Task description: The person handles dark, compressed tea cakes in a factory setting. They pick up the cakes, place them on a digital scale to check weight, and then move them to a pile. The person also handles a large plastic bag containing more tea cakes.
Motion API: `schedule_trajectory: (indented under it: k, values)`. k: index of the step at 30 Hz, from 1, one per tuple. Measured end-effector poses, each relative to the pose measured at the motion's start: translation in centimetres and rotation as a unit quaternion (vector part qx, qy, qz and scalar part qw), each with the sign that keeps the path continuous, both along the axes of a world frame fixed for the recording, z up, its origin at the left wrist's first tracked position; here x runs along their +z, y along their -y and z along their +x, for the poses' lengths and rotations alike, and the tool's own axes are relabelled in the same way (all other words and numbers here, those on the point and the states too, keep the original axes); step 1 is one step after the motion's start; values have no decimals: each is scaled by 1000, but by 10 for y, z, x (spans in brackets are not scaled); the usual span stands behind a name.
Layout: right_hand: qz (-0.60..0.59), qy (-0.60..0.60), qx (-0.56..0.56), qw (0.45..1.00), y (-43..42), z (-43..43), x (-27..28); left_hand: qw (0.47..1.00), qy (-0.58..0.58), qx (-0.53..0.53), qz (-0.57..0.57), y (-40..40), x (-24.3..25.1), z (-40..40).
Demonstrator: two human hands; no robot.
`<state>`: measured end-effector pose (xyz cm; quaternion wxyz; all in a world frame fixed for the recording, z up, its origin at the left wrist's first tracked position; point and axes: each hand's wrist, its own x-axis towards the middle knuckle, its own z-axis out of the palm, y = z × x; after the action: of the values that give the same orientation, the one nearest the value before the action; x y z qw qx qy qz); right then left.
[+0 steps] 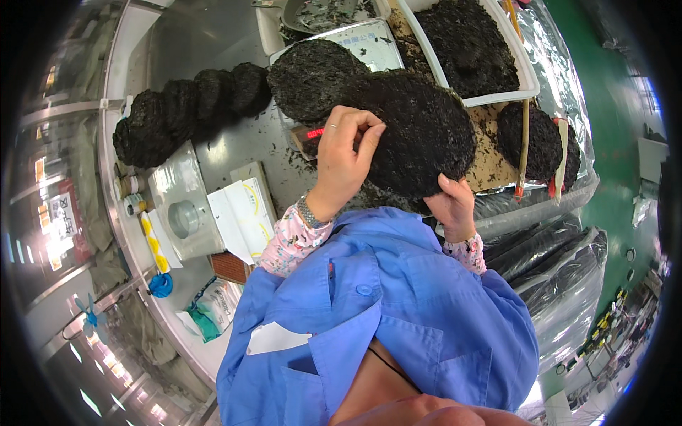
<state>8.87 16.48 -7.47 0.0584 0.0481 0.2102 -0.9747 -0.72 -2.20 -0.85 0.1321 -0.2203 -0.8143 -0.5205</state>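
A round dark cake of what looks like dried seaweed (421, 128) is held by its near right edge in my right hand (454, 205), thumb on the upper face. My left hand (345, 154) is over the cake's left part, thumb and fingertips pinched together; whether anything is between them cannot be made out. Partly behind this cake, another round cake (314, 74) rests on the metal pan of a digital scale (386, 45). The scale's red display (314, 132) shows just left of my left hand, partly covered.
A row of overlapping dark cakes (146, 128) lies at left. At upper right, a white tub (530, 88) holds loose dark seaweed. Brushes (559, 160) and more cakes (527, 138) are at right. A clear plastic box (184, 213) and papers (240, 218) sit at left.
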Motion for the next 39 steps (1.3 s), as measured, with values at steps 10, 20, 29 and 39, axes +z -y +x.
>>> schedule_trajectory:
  k: [10, 20, 29, 39]
  values:
    - [-5, 13, 19, 1000, 11, 2, 20, 973, -128, -133, -140, -4, 4, 36]
    - [198, -42, -72, 977, -1, -10, 22, 927, 225, 71, 290, 35, -10, 18]
    - [202, 47, -125, 970, 9, -19, 19, 806, 374, 21, 459, 42, 2, 20]
    - [63, 111, -83, 988, 4, -24, -7, 785, 411, -5, 464, 42, 14, 23]
